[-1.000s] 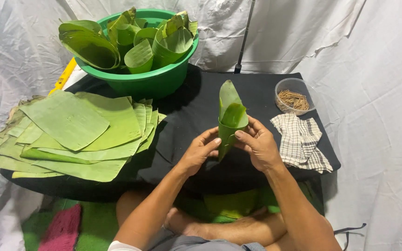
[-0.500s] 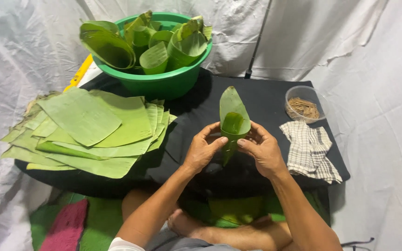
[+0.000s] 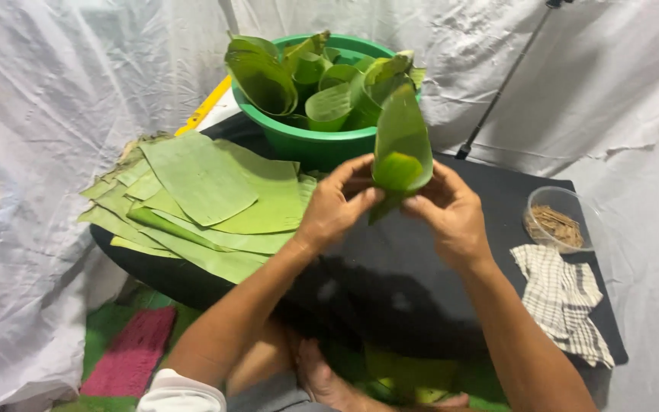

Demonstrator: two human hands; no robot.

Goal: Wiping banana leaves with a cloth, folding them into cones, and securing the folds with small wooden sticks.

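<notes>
Both hands have lifted the leaf cone off the black table since a second ago; it now hangs above the table's middle, toward twelve o'clock, overlapping the green basin of rolled leaves. That suggests the shaping is being checked or finished in the air. Left hand at nine o'clock of the cone and right hand at three both have fingers pinched on its lower tip. Flat leaves lie stacked at nine o'clock. Hidden: the cone's tip behind the fingers. Contents of the small clear tub above the checked cloth are hard to make out.
</notes>
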